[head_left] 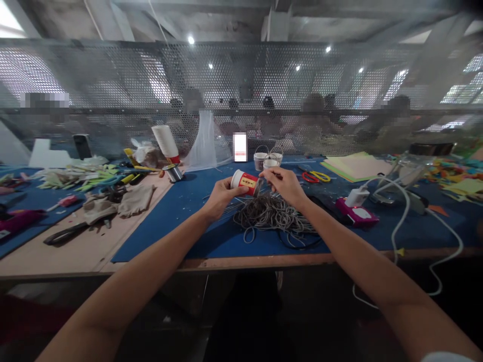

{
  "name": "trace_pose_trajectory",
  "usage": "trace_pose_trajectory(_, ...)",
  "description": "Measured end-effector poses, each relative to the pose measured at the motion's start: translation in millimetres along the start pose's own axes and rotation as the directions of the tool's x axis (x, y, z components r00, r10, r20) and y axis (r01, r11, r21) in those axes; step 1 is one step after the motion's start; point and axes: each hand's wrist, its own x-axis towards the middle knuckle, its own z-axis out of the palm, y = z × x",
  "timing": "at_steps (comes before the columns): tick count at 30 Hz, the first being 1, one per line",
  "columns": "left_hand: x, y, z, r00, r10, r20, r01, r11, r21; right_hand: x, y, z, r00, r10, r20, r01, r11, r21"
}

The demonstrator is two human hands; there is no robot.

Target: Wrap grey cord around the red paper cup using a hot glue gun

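Note:
My left hand [222, 196] is closed around a red and white paper cup [247, 184], which is tipped on its side above the table. A band of grey cord [258, 188] runs round the cup's right end. There my right hand [281, 183] is closed in a pinch at the cord; its fingertips partly hide the strand. Below both hands lies a loose, tangled heap of grey cord [267, 213] on the blue mat [158, 229]. Just beyond my right hand stand small bucket-like cups with thin handles [260, 161].
Behind the cup a phone [240, 147] stands upright. Scissors [317, 176], coloured sheets [354, 166] and a magenta power socket [356, 212] with white cables are at right. To the left are stacked paper cups [165, 142], a wire spool [174, 173] and gloves [136, 201]. A perforated screen [241, 75] closes the back.

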Motion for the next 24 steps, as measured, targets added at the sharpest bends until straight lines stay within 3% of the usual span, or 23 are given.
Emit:
trace_pose_trajectory(4, 0, 1, 0.2, 0.999, 0.013, -0.035, -0.014, 0.999, -0.036, 0, 7, 1, 0.999, -0.039, -0.027, 0.04, 0.998, 0.044)
trace_pose_trajectory(10, 0, 0, 0.1, 1.0, 0.007, -0.005, -0.007, 0.997, -0.081, 0, 16, 7, 0.992, -0.074, 0.099, 0.077, 0.997, -0.022)
trace_pose_trajectory(17, -1, 2, 2.4, 0.997, -0.03, 0.065, 0.039, 0.989, -0.142, -2, 15, 7, 0.991, -0.121, 0.05, 0.123, 0.992, -0.034)
trace_pose_trajectory(24, -1, 2, 2.7, 0.996, -0.075, 0.05, 0.082, 0.982, -0.17, -9, 3, 9, 0.979, -0.199, 0.053, 0.203, 0.975, -0.091)
